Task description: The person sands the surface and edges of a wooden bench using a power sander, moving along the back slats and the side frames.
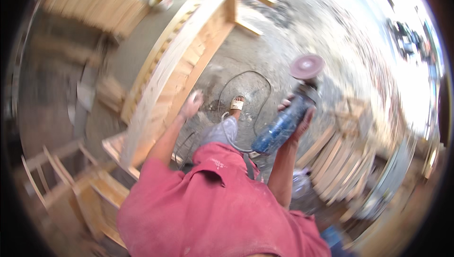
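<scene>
My right hand [305, 122] is wrapped round the blue body of an angle grinder [282, 125], raised on the right. A round reddish-brown sanding disc [307, 66] sits on its far end, and a grey cord [271, 89] loops from its rear down to the floor. My left hand [191, 105] hangs beside a long pale wooden frame [163, 75]; its fingers are smeared by motion, and whether it touches the wood does not show. The frame stands tilted across the left of the view, with short boards along its inner side.
Stacked boards [97, 2] lie at the far left. A smaller wooden frame [101, 195] stands at the near left. Loose wood strips [338, 167] are piled on the right. My sandalled foot [237, 103] is on the dusty concrete floor, inside the cord's loop.
</scene>
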`<state>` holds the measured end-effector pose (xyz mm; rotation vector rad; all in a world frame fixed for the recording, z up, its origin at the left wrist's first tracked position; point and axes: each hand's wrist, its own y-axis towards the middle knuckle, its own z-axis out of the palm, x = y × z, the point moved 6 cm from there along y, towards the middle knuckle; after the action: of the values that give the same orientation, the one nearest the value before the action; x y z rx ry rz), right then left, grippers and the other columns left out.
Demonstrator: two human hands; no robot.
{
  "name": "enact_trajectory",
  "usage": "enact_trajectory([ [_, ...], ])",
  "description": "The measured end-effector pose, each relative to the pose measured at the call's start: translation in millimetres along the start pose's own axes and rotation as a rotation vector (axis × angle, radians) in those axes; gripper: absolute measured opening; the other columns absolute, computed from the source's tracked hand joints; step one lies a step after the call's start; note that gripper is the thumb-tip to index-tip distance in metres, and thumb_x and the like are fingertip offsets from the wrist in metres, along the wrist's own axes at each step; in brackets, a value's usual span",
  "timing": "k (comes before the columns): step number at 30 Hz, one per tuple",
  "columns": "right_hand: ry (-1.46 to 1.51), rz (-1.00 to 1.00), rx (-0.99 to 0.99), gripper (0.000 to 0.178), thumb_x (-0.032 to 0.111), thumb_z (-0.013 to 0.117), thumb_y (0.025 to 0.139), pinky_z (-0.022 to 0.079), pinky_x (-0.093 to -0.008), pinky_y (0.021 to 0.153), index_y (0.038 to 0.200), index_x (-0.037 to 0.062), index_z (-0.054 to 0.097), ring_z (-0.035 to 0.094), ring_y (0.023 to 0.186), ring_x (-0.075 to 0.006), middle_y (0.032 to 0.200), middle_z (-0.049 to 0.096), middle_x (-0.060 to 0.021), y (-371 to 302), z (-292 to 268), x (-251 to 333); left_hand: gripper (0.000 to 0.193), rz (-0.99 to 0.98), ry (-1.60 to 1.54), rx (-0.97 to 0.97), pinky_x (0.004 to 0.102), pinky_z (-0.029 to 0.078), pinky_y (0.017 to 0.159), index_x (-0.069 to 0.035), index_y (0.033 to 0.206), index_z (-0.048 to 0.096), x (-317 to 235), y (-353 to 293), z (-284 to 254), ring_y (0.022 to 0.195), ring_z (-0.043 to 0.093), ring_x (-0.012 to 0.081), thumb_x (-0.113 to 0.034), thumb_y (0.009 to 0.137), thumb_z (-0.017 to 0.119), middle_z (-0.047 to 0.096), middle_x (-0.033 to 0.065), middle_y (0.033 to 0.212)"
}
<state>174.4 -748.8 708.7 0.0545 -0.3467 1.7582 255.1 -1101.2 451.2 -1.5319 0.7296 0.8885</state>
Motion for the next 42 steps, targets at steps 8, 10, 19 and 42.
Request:
enact_trajectory([
  [8, -0.489, 0.143, 0.021, 0.082, 0.045, 0.081, 0.083, 0.051, -0.0412, 0.092, 0.136, -0.0001, 0.039, 0.055, 0.106, -0.0262, 0.120, 0.050, -0.0139, 119.1, 4.7, 112.2, 0.044, 0.293, -0.132, 0.822, 0.0372, 0.046, 0.102, -0.007, 0.130, 0.063, -167.5, -35.7, 281.6, 0.117, 0.061, 0.0215, -0.040, 0.106, 0.048, 0.067, 0.0109, 0.124],
  [10, -0.695, 0.171, 0.074, 0.085, 0.050, 0.080, 0.082, 0.051, -0.0397, 0.091, 0.138, -0.0005, 0.040, 0.056, 0.104, -0.0264, 0.118, 0.052, -0.0143, 151.4, 27.4, 117.0, 0.051, 0.134, -0.090, 0.830, 0.0368, 0.050, 0.094, -0.007, 0.127, 0.065, -185.4, -71.4, 299.6, 0.105, 0.066, 0.0190, -0.049, 0.102, 0.052, 0.073, 0.0080, 0.107],
  [19, -1.283, 0.310, 0.451, 0.069, 0.055, 0.055, 0.094, 0.050, -0.0421, 0.079, 0.133, -0.0019, 0.051, 0.060, 0.091, -0.0264, 0.113, 0.059, -0.0150, 213.4, 88.8, 8.8, 0.093, 0.281, -0.505, 0.054, 0.0385, 0.050, 0.098, -0.005, 0.146, 0.039, -302.3, -82.1, 258.9, 0.112, 0.064, 0.0257, -0.061, 0.080, 0.076, 0.064, 0.0186, 0.122],
  [42, -1.293, 1.814, 0.966, 0.085, 0.056, 0.074, 0.083, 0.058, -0.0402, 0.078, 0.142, 0.0015, 0.044, 0.067, 0.099, -0.0262, 0.115, 0.064, -0.0182, -147.2, -244.4, -477.3, 0.084, 0.129, -0.745, -0.683, 0.0405, 0.050, 0.098, 0.004, 0.134, 0.047, 194.3, -249.9, 76.8, 0.111, 0.066, 0.0332, -0.059, 0.085, 0.073, 0.067, 0.0220, 0.119],
])
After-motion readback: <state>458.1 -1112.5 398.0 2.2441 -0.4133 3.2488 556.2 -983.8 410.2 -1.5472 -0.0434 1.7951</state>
